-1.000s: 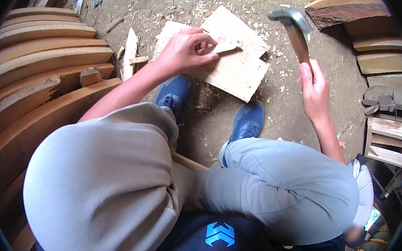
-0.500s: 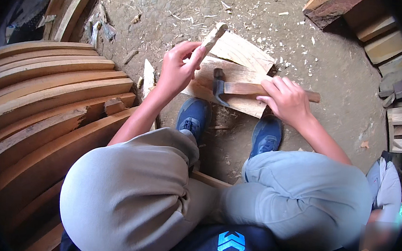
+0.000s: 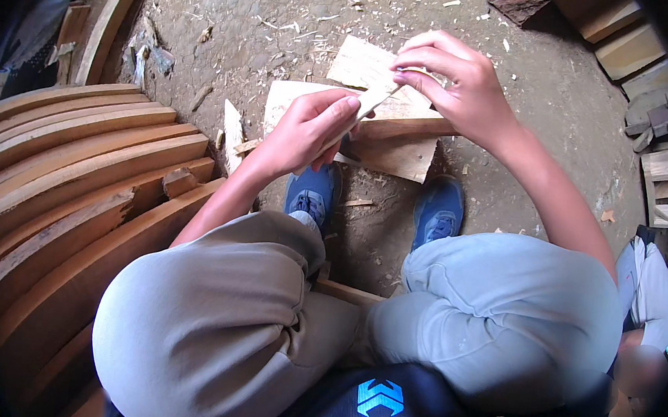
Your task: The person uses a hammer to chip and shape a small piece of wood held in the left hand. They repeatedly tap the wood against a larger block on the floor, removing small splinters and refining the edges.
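My left hand [image 3: 321, 127] is closed around a pale, whittled wooden stick [image 3: 376, 97], which slants up to the right. At the stick's far end, my right hand [image 3: 462, 81] pinches the tip between thumb and fingers. Below them a claw hammer [image 3: 409, 127] lies across the wooden boards [image 3: 397, 157]. Its wooden handle points right, partly behind my right wrist, and its dark head is mostly hidden by my left hand and the stick. Another pale board [image 3: 354, 57] lies at the far side.
My blue shoes [image 3: 313, 191] flank the near edge of the boards. Curved planks [image 3: 80, 149] are stacked at left. Timber blocks [image 3: 633, 52] stand at the far right. Wood chips litter the dirt floor [image 3: 238, 36]. Part of another person [image 3: 649, 292] shows at the right edge.
My right hand has let go of the hammer, which now rests on the boards, and has moved up to the stick's tip. My left hand has lowered the stick and tilted it rightward.
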`<state>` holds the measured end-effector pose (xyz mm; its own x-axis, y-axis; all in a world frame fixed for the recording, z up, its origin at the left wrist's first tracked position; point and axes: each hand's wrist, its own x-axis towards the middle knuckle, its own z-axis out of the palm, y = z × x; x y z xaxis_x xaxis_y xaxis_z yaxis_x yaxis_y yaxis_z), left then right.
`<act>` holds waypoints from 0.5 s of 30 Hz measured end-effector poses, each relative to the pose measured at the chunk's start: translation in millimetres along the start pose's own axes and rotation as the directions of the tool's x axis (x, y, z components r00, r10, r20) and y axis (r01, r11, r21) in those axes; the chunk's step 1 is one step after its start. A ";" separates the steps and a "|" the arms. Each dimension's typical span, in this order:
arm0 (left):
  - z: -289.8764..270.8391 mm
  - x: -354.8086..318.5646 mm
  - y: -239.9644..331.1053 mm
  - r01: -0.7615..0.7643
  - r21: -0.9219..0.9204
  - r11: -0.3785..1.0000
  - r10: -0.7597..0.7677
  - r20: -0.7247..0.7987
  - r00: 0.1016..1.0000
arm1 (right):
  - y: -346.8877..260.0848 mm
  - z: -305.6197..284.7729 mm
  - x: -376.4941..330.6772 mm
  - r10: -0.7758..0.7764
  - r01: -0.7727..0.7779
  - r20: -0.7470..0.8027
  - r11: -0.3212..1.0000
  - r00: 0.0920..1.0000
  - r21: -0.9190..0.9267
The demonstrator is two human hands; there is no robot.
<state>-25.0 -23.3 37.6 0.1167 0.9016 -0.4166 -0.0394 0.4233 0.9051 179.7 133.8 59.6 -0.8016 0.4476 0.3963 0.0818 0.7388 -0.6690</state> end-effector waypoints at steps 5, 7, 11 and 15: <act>1.7 -2.6 1.9 0.073 0.045 0.996 -0.073 0.015 0.997 | -3.4 2.5 -10.9 -0.021 0.021 0.013 0.999 1.000 -0.045; 2.5 -3.1 0.6 0.069 0.031 0.997 -0.069 0.019 0.997 | 0.5 -0.6 -8.7 -0.039 0.040 0.019 0.997 0.999 -0.066; 7.5 -5.4 16.9 0.051 0.073 0.996 -0.050 -0.012 0.999 | -5.5 -0.3 -4.0 0.233 -0.233 0.019 0.967 0.972 0.100; 3.8 -4.5 18.1 0.051 0.097 0.994 -0.053 0.012 0.999 | -10.2 -0.3 -0.6 0.308 -0.307 0.010 0.946 0.951 0.106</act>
<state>-22.4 -20.1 56.1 0.1308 0.8768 -0.4627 0.0635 0.4584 0.8865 179.5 126.1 66.4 -0.7435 0.6481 0.1649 0.2607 0.5080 -0.8209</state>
